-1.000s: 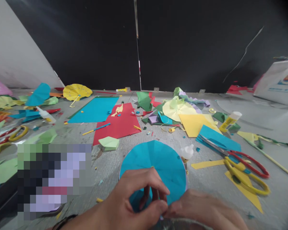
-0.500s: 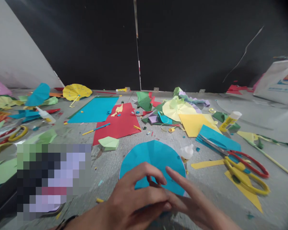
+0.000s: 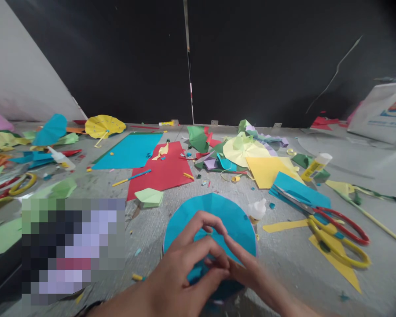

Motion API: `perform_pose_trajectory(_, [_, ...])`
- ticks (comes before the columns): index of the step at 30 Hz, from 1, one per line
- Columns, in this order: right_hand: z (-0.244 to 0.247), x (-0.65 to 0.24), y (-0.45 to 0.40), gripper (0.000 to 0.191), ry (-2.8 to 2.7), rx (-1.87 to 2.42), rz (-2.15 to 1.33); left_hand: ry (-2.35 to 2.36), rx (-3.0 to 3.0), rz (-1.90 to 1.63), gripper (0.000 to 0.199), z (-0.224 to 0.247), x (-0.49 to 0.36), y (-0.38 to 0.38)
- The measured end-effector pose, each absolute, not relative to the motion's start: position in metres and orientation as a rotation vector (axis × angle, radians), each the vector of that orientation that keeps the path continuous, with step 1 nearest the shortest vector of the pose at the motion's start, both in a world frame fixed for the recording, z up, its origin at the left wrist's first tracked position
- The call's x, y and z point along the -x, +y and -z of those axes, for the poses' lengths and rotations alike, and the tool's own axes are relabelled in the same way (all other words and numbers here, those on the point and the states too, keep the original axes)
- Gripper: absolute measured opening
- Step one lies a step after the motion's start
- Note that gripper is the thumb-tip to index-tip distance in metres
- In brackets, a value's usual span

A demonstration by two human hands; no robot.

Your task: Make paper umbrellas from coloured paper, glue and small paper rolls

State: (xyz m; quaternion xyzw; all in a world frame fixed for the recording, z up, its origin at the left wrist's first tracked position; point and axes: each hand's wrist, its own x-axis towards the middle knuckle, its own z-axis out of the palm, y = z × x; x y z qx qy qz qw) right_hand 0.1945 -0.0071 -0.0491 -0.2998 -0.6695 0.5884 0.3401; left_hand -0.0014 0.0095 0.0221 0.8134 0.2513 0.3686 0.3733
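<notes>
A round blue paper disc (image 3: pixel 211 211) with fold creases lies in front of me. Over its near half, my left hand (image 3: pixel 191 259) curves its fingers, and thumb and middle finger come together in a pinch. My right hand (image 3: pixel 251 264) meets it there, its index finger stretched toward the left fingertips and its other fingers mostly hidden. Anything held between the fingertips is too small or covered to make out. Just beyond the disc's right edge stands a small white-capped glue bottle (image 3: pixel 258 210).
Red-and-yellow-handled scissors (image 3: pixel 338 237) rest at the right on paper scraps, near a glue stick (image 3: pixel 315 168). Red paper (image 3: pixel 165 171), blue paper (image 3: pixel 128 152) and a pale yellow pleated disc (image 3: pixel 246 149) lie farther off. A pixelated phone-like object (image 3: pixel 72 251) is at left.
The left index finger has lifted and shifted slightly. The right index finger has come down closer to the left fingertips. The blue disc stays in place.
</notes>
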Motion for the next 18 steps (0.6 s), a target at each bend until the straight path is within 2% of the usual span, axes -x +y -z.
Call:
perform_pose_trajectory(6, [0.050, -0.196, -0.006, 0.049, -1.758, 0.754, -1.489, 0.631, -2.084, -0.754, 0.018, -0.031, 0.006, 0.010])
perform_pose_trajectory(16, [0.068, -0.219, -0.016, 0.055, -1.765, 0.764, -1.493, 0.574, -2.109, -0.776, 0.017, -0.026, 0.007, 0.010])
perform_pose_trajectory(18, [0.071, -0.222, -0.020, 0.051, -1.744, 0.752, -1.503, 0.587, -2.117, -0.797, 0.017, -0.026, 0.008, 0.011])
